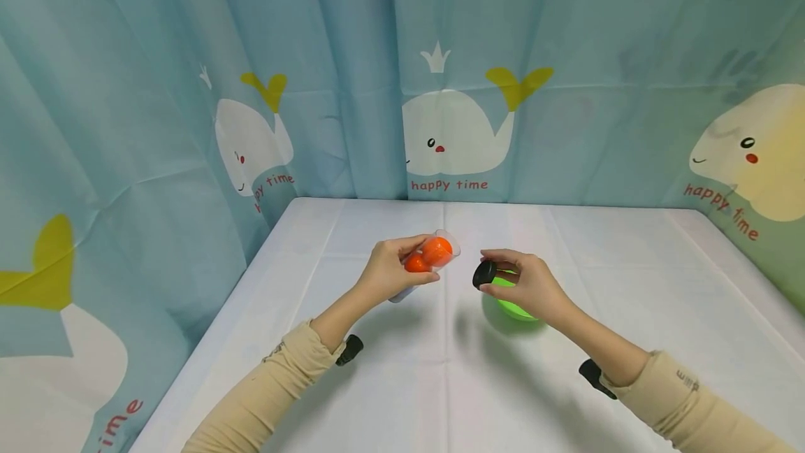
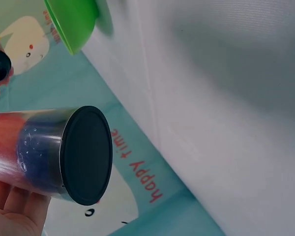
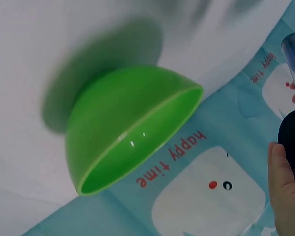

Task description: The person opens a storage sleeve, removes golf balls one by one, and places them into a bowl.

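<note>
White-covered table (image 1: 402, 383) spans the view. Green bowl (image 1: 512, 306) stands on it at 5 o'clock from centre, just under my right hand (image 1: 531, 285). My left hand (image 1: 390, 272) grips a clear tube (image 1: 434, 257) of orange balls (image 1: 437, 251), held tilted above the table. At 9 o'clock from my right hand, its fingers pinch the black cap (image 1: 484, 274).
</note>
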Demonstrator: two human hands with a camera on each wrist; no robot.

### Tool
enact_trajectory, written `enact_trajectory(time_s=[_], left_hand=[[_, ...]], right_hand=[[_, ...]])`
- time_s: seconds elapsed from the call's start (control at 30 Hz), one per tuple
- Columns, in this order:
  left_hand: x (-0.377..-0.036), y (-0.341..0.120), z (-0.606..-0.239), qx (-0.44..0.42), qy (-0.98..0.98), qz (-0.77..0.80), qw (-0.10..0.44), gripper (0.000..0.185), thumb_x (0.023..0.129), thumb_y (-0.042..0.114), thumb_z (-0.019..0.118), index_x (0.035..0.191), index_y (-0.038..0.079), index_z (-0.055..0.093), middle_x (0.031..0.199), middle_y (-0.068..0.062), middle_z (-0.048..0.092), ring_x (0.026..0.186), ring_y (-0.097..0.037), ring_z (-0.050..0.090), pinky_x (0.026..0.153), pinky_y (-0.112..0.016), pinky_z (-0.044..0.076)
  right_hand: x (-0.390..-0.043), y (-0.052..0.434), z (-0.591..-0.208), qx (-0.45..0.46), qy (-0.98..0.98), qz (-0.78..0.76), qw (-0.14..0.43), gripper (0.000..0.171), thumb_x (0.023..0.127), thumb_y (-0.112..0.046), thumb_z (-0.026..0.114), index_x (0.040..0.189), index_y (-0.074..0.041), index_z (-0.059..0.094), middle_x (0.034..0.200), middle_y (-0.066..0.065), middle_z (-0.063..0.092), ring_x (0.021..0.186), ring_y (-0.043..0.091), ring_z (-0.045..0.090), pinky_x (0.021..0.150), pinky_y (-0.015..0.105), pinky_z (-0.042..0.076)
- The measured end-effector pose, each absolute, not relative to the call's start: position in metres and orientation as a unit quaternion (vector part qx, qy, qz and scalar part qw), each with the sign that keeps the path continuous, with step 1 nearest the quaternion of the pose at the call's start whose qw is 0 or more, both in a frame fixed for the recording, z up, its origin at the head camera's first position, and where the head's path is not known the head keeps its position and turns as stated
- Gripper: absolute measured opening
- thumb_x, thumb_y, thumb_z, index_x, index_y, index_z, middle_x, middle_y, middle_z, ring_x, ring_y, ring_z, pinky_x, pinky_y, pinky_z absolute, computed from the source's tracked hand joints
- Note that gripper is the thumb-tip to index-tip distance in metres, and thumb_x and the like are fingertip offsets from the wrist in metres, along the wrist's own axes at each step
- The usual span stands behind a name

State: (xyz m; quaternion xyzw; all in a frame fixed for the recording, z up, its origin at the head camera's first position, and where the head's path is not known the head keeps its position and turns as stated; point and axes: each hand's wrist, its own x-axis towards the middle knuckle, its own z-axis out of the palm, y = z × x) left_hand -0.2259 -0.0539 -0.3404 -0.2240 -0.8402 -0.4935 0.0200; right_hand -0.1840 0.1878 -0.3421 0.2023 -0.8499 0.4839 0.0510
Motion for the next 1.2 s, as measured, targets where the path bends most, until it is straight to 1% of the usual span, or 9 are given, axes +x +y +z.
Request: enact_trajectory(time_s=[0.07,0.3,0.6,0.9,1.2], left_hand=[[-0.226,-0.054,-0.341,-0.221,-0.840,-0.495,0.018,0.062,0.070,0.011,0.083,0.127,0.006,0.060,0.121,-0.011,0.065,0.108,-0.025,0.064,0.092,-0.035,0.052],[-0.227,-0.055,-0.343,-0.216,-0.839,-0.499,0.019,0.061,0.069,0.011,0.083,0.126,0.006,0.061,0.120,-0.010,0.066,0.107,-0.025,0.064,0.092,-0.035,0.052],[-0.228,-0.056,-0.346,-0.219,-0.842,-0.492,0.015,0.062,0.070,0.012,0.083,0.127,0.007,0.060,0.120,-0.010,0.066,0.108,-0.024,0.064,0.092,-0.036,0.052],[-0.227,-0.057,-0.345,-0.216,-0.850,-0.480,0.023,0.062,0.069,0.012,0.084,0.126,0.007,0.061,0.120,-0.011,0.066,0.109,-0.025,0.064,0.092,-0.036,0.052],[-0.225,-0.058,-0.346,-0.229,-0.853,-0.469,0.025,0.063,0.069,0.013,0.084,0.126,0.004,0.060,0.121,-0.013,0.065,0.111,-0.026,0.063,0.092,-0.036,0.051]], right_hand=[[-0.183,0.187,-0.345,0.213,-0.852,0.476,0.048,0.049,0.075,0.003,0.074,0.120,0.013,0.057,0.116,0.028,0.061,0.100,0.037,0.065,0.085,0.032,0.053],[-0.179,0.183,-0.355,0.212,-0.847,0.486,0.029,0.045,0.075,0.001,0.075,0.115,0.013,0.059,0.114,0.027,0.063,0.101,0.037,0.065,0.085,0.032,0.053],[-0.172,0.177,-0.372,0.208,-0.841,0.499,-0.010,0.047,0.075,-0.002,0.076,0.117,0.012,0.059,0.115,0.026,0.063,0.106,0.037,0.063,0.088,0.033,0.052],[-0.168,0.175,-0.390,0.218,-0.819,0.527,-0.061,0.049,0.075,0.001,0.075,0.117,0.015,0.055,0.116,0.030,0.060,0.106,0.041,0.062,0.087,0.030,0.053],[-0.166,0.173,-0.403,0.218,-0.813,0.533,-0.093,0.050,0.074,0.003,0.075,0.116,0.018,0.053,0.116,0.033,0.058,0.106,0.042,0.061,0.088,0.030,0.053]])
